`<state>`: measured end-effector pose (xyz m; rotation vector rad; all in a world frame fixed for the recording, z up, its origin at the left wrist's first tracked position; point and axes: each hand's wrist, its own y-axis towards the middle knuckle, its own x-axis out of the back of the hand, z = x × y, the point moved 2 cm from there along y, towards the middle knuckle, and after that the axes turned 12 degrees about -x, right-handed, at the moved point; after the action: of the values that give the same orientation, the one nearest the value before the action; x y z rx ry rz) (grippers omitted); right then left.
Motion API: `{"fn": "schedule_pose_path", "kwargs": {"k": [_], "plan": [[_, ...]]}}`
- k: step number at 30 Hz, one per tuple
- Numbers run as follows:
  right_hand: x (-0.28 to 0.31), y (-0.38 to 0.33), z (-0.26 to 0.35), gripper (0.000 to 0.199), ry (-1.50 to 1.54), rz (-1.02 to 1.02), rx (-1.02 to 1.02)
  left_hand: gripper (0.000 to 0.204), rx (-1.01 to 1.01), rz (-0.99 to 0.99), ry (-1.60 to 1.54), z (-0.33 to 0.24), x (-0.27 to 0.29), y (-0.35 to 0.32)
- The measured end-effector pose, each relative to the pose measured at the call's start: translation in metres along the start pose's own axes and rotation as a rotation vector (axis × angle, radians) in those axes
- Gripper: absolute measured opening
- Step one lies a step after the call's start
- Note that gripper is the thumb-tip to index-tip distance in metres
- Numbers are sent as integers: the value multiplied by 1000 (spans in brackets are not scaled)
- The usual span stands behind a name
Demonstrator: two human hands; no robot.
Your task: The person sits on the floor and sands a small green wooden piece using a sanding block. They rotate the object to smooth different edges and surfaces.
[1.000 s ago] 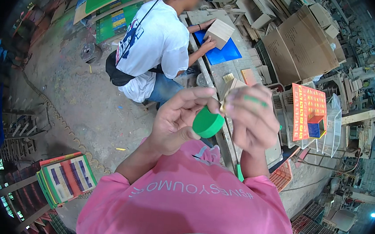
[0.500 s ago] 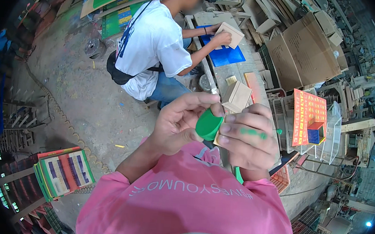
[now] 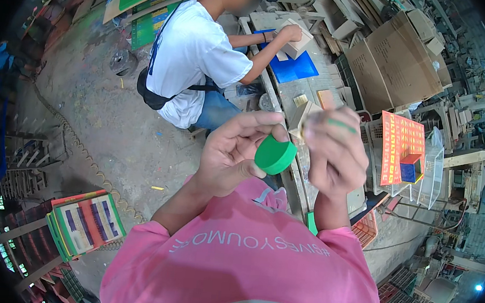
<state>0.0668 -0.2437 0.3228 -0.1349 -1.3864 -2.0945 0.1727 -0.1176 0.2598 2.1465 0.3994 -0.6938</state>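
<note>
Between the fingertips and thumb of my left hand (image 3: 234, 149) is a thick green disc (image 3: 275, 154), tilted so its flat face and rounded edge show. My right hand (image 3: 339, 151) is raised just right of the disc, apart from it. Its fingers are curled together and the fingertips are smeared by motion; a small piece may be pinched there, but I cannot make it out. A green paint stain marks the back of its fingers. Partly hidden behind this hand, a pale wooden block (image 3: 302, 117) stands on the workbench (image 3: 306, 183).
Across the bench a co-worker (image 3: 196, 55) handles a wooden box (image 3: 298, 44) above a blue sheet (image 3: 293, 67). Cardboard (image 3: 397, 61) leans at the right, near an orange patterned panel (image 3: 395, 147) and a white wire basket (image 3: 428, 173). Coloured boards (image 3: 86, 224) are stacked lower left.
My right hand has come off the disc and moved up and right. The disc stays in my left hand, now more exposed. The co-worker's hand has shifted on the wooden box.
</note>
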Motion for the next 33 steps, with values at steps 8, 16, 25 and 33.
{"fn": "schedule_pose_path", "kwargs": {"k": [8, 16, 25, 33], "plan": [[-14, 2, 3, 24, 43, 34, 64, 68, -16, -140, 68, 4, 9, 1], [-18, -3, 19, 30, -146, 146, 139, 57, 49, -307, 82, -1, 11, -2], [-24, 0, 11, 32, -75, 147, 112, 52, 25, -275, 112, -3, 16, 1], [-22, 4, 8, 31, -199, 166, 117, 49, 53, -290, 46, -1, 18, 4]]}}
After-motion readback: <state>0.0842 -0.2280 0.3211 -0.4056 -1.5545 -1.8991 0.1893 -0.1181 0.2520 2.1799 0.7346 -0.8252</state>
